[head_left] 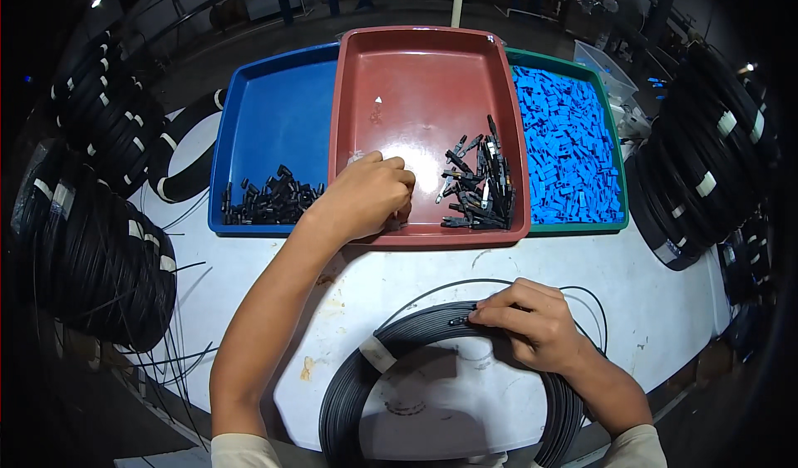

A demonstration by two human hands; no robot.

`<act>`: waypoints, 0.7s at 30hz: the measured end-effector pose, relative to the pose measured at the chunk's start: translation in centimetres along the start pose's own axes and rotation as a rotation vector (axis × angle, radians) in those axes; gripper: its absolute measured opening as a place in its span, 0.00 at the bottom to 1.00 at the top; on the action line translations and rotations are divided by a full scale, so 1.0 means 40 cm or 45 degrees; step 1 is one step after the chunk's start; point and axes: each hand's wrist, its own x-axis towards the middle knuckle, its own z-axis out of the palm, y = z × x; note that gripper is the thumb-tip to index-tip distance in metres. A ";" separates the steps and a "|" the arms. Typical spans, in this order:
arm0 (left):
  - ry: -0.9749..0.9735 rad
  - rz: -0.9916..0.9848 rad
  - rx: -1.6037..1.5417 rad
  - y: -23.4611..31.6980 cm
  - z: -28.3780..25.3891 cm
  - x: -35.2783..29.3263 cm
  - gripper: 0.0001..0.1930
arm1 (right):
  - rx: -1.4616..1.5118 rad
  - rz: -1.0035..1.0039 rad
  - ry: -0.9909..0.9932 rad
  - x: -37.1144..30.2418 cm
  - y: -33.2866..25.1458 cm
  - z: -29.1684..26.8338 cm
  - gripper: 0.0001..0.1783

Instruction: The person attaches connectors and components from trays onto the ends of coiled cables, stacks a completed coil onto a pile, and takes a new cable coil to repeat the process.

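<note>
My left hand [376,192] reaches into the near left part of the red tray [420,81]. Its fingers are curled together, and what they hold is hidden; some small clear pieces [357,156] show beside the knuckles. Black connectors [485,187], some with light parts, lie heaped at the tray's near right. Closer to me, a coil of black cable [349,397] with a white band rests on the table. My right hand [536,322] is closed at the coil's far right, pinching the cable's end, where a small black connector [459,321] pokes out past the fingertips.
A blue tray [274,94] with black caps stands left of the red one. On the right is a green tray [625,206] full of blue clips. Stacked black cable coils rise at the left [100,260] and right [686,169] of the white table [665,302].
</note>
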 end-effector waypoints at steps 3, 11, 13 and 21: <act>-0.030 0.021 0.024 -0.007 0.003 0.000 0.06 | 0.011 -0.003 -0.008 0.005 -0.001 -0.001 0.20; -0.032 -0.032 0.018 -0.007 0.002 0.006 0.03 | 0.005 0.005 -0.006 0.006 -0.006 0.000 0.20; -0.056 -0.032 -0.024 -0.005 -0.005 0.006 0.03 | 0.002 0.009 -0.012 0.006 -0.006 0.000 0.20; -0.081 -0.099 -0.051 0.002 -0.020 0.003 0.04 | -0.004 0.010 -0.005 0.006 -0.005 0.000 0.20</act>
